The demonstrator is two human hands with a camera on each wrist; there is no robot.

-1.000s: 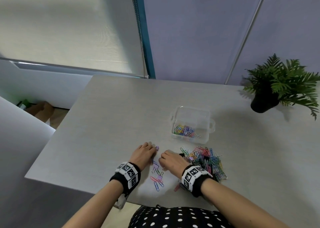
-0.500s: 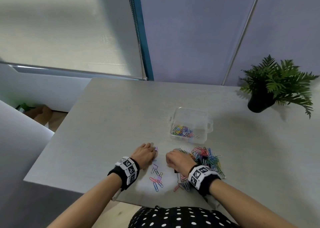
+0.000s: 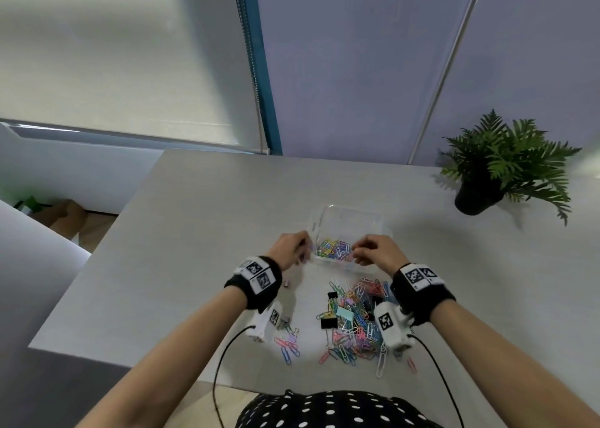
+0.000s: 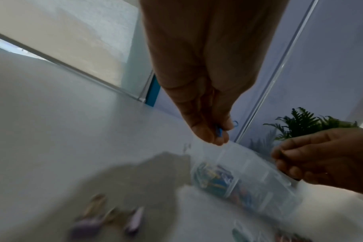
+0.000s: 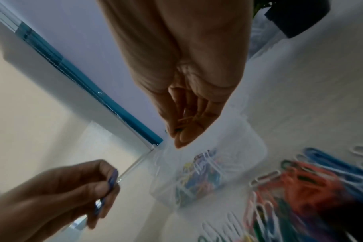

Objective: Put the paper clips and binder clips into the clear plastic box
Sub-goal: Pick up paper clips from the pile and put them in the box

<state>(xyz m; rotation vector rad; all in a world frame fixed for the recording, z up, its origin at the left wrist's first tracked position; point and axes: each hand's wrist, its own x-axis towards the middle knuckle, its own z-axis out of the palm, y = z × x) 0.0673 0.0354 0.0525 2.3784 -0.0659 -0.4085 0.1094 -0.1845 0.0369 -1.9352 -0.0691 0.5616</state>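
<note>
The clear plastic box (image 3: 352,211) stands mid-table with several coloured paper clips (image 3: 334,249) in its near end. My left hand (image 3: 303,249) hovers at the box's left near corner and pinches a small blue-purple clip (image 4: 219,133), which also shows in the right wrist view (image 5: 112,180). My right hand (image 3: 357,254) hovers over the box's near right edge, its fingers curled round a few paper clips (image 5: 184,126). A pile of paper clips and binder clips (image 3: 354,317) lies between the box and me. A smaller group of clips (image 3: 287,343) lies under my left forearm.
A potted fern (image 3: 506,167) stands at the far right of the grey table (image 3: 194,249). The table's left edge drops off towards the floor. A wall and a window blind close off the far side.
Both hands have lifted from the table beside the pile and moved forward to the box, each carrying clips. The head view has shifted a little.
</note>
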